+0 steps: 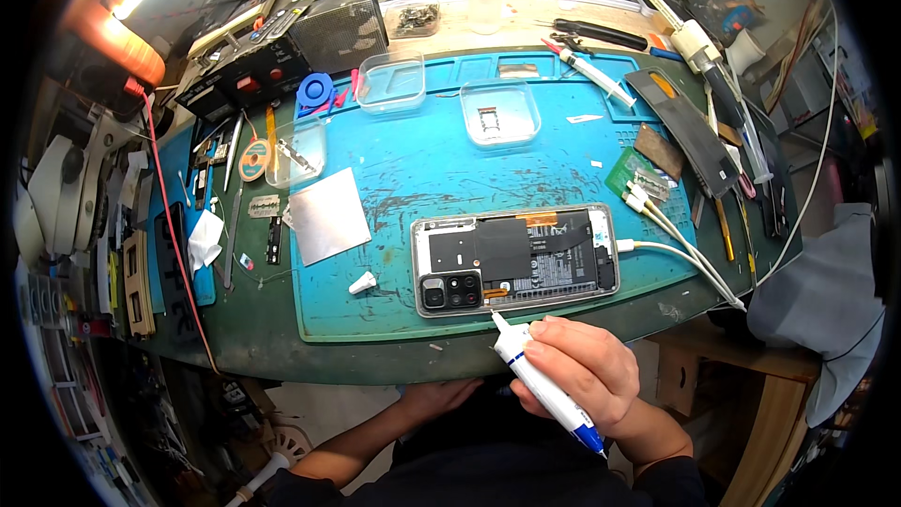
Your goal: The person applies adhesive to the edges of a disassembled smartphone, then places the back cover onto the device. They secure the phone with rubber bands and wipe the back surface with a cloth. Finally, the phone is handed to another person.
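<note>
A white glue tube with a blue end is gripped in my right hand, fingers wrapped round it. Its narrow nozzle points up and left, its tip close to the lower edge of an opened smartphone; whether they touch I cannot tell. The phone lies flat, battery and black flex cables exposed, camera block at its lower left. A white cable plug sits at its right side. Below the table's front edge, my left hand rests with fingers stretched out, partly in shadow, holding nothing visible. A small white cap lies left of the phone.
Left of the phone lie a metal plate, a razor blade and a solder spool. Clear plastic boxes stand farther back. A syringe, a black phone back cover and white cables occupy the right.
</note>
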`<state>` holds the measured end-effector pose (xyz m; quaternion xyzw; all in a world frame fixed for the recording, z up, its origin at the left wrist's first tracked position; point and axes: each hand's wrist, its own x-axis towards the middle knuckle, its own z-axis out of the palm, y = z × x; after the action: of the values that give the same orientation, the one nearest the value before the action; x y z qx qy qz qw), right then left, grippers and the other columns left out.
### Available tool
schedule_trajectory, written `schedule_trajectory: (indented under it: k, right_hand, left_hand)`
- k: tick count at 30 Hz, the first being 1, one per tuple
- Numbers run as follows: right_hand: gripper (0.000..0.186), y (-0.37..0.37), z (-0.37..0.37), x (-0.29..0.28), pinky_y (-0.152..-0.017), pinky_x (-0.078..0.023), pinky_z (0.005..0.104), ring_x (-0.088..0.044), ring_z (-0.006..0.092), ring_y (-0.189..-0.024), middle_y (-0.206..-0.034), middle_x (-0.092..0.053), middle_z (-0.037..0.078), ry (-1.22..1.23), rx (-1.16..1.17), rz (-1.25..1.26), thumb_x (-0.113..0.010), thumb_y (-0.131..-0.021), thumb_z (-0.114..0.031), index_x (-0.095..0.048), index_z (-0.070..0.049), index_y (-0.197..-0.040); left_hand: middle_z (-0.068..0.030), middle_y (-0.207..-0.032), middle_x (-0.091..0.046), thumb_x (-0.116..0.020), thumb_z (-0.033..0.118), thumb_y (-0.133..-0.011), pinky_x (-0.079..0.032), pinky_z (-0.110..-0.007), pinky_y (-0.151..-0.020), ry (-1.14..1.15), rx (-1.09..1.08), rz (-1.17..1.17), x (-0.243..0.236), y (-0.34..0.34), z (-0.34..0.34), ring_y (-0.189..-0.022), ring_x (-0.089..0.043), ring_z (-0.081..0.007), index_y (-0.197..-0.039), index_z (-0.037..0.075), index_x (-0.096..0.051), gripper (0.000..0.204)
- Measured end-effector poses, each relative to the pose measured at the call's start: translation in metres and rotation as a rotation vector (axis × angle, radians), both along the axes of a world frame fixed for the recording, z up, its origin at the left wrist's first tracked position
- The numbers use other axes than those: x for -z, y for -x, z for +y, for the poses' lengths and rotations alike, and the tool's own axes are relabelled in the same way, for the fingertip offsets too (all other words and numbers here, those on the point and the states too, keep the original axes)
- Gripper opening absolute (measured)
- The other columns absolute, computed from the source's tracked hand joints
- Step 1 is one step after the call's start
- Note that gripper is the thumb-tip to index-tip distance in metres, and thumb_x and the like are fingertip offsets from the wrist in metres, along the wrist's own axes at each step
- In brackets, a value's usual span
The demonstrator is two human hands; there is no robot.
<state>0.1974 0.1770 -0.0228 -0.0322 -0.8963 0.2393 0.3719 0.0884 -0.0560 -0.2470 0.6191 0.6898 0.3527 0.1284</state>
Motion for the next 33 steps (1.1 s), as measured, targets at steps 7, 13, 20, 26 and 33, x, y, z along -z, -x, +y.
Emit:
schedule_trajectory:
  k: [7, 13, 20, 26, 33]
  right_hand:
    - [0.034, -0.003, 0.002, 0.000, -0.080, -0.066, 0.0365, -0.073, 0.0292, -0.094, -0.112, -0.070, 0.016, 0.007, 0.003, 0.005, -0.084, -0.087, -0.021, -0.070, 0.000, -0.111]
    - [0.034, -0.007, 0.005, 0.000, -0.080, -0.066, 0.0365, -0.073, 0.0291, -0.094, -0.112, -0.070, 0.016, 0.011, 0.010, 0.000, -0.084, -0.087, -0.021, -0.070, 0.000, -0.111]
    - [0.034, -0.010, 0.006, 0.001, -0.080, -0.066, 0.0365, -0.074, 0.0295, -0.093, -0.112, -0.070, 0.016, 0.012, 0.020, 0.006, -0.083, -0.087, -0.020, -0.070, 0.000, -0.110]
    - [0.033, -0.013, 0.008, 0.001, -0.079, -0.066, 0.0362, -0.074, 0.0293, -0.092, -0.111, -0.070, 0.016, 0.005, 0.032, 0.010, -0.083, -0.087, -0.020, -0.070, 0.000, -0.110]
    - [0.033, -0.016, 0.011, 0.003, -0.079, -0.066, 0.0360, -0.074, 0.0290, -0.091, -0.111, -0.070, 0.016, 0.003, 0.042, 0.018, -0.083, -0.087, -0.020, -0.070, 0.000, -0.110]
  left_hand:
    - [-0.0119, -0.126, -0.067, -0.083, 0.027, -0.087, -0.055, -0.048, -0.092, 0.016, 0.016, 0.013, 0.002, -0.001, -0.003, -0.111, -0.068, -0.0343, -0.123, 0.017, -0.074, 0.038]
    - [-0.0119, -0.127, -0.066, -0.083, 0.028, -0.086, -0.055, -0.048, -0.092, 0.028, 0.003, 0.038, -0.006, -0.001, -0.002, -0.111, -0.067, -0.0349, -0.122, 0.017, -0.075, 0.038]
    - [-0.0111, -0.126, -0.066, -0.083, 0.027, -0.087, -0.055, -0.047, -0.092, 0.040, -0.001, 0.044, -0.010, -0.002, 0.000, -0.111, -0.067, -0.0338, -0.121, 0.016, -0.075, 0.037]
    - [-0.0114, -0.124, -0.068, -0.084, 0.025, -0.086, -0.055, -0.046, -0.091, 0.051, -0.003, 0.014, -0.013, -0.003, 0.003, -0.110, -0.068, -0.0339, -0.121, 0.016, -0.075, 0.037]
    - [-0.0114, -0.122, -0.069, -0.084, 0.023, -0.085, -0.055, -0.045, -0.091, 0.015, -0.013, 0.025, -0.020, -0.003, 0.007, -0.108, -0.068, -0.0334, -0.119, 0.014, -0.076, 0.036]
